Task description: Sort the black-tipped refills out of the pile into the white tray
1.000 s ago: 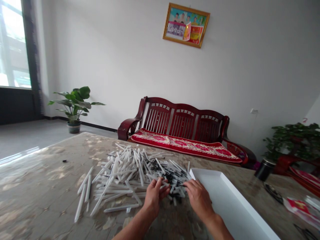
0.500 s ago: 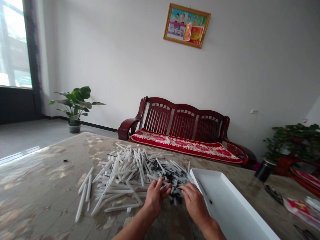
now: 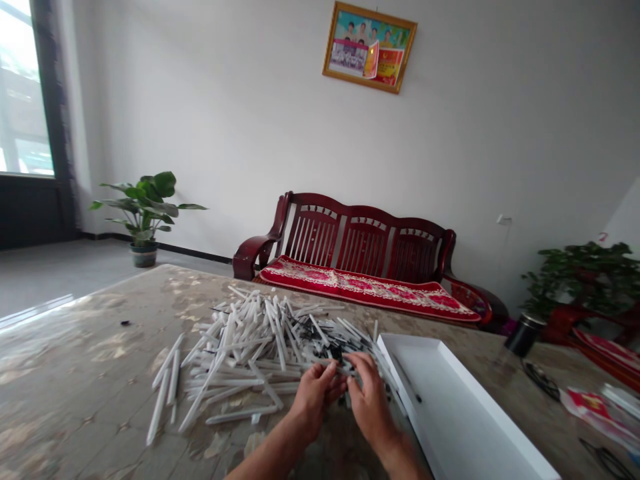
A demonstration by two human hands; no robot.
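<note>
Fingers curled and thumb on top, my left hand (image 3: 316, 393) is closed on a whitish pen barrel, mostly covered by the fingers. My right hand (image 3: 369, 397) is close beside it, thumb and fingers bent together at the barrel's end; what they pinch is too small and hidden to make out. Both hands are over the near right side of a heap of white pen barrels (image 3: 240, 367). Small black pen parts (image 3: 336, 350) lie mixed in just beyond my fingers. A slim pen with a black end (image 3: 411, 383) rests inside the white tray (image 3: 480, 427) to the right.
The heap and tray stand on a patterned tabletop (image 3: 100, 400). Several barrels lie apart at the left, and a small black piece (image 3: 125, 323) lies farther left. On the right are a black cup (image 3: 524, 335), glasses (image 3: 541, 381) and a red-and-white packet (image 3: 595, 407). A wooden bench (image 3: 367, 243) stands behind.
My right hand has moved left, up against my left hand, and the thin dark piece it pinched no longer shows. The view has shifted slightly. Pen and tray stay put.
</note>
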